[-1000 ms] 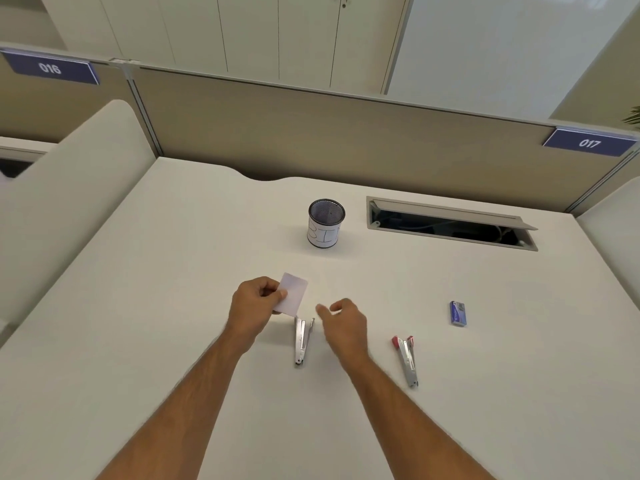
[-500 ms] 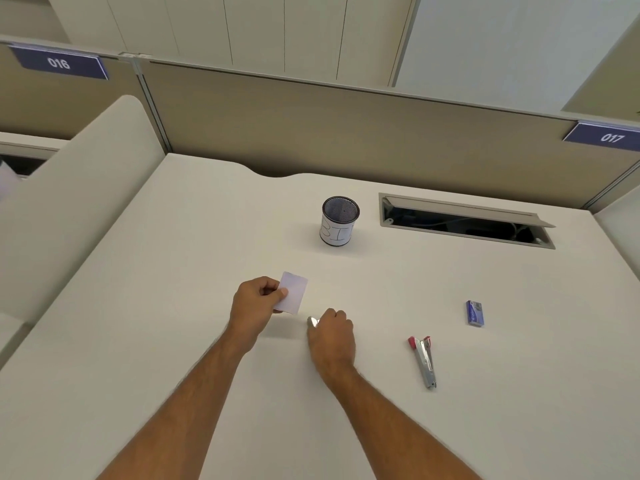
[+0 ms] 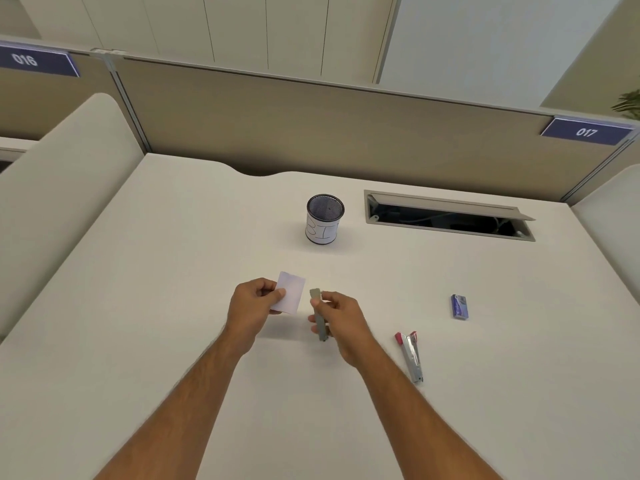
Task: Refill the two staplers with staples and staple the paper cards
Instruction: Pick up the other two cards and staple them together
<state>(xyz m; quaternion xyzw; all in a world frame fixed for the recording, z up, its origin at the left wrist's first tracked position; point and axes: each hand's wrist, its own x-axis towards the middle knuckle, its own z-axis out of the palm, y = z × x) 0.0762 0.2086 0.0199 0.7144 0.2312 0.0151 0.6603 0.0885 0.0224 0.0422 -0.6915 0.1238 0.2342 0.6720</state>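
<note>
A person's left hand (image 3: 254, 306) pinches a white card (image 3: 291, 292) between thumb and fingers above a white desk (image 3: 173, 271). The right hand (image 3: 341, 317) curls its fingers around a grey stapler (image 3: 318, 315), held just right of the card. A 2nd stapler (image 3: 410, 356) with red tips lies on the desk farther right, near a blue staple box (image 3: 459, 306). A mesh cup (image 3: 325, 218) stands behind.

A pale desk (image 3: 173, 306) sits in a cubicle, backed by a tan partition (image 3: 311, 126) with blue number plates 016 (image 3: 31, 60) and 017 (image 3: 587, 132). An open cable hatch (image 3: 446, 216) is cut into the desktop. White cabinet doors (image 3: 242, 26) line the wall beyond.
</note>
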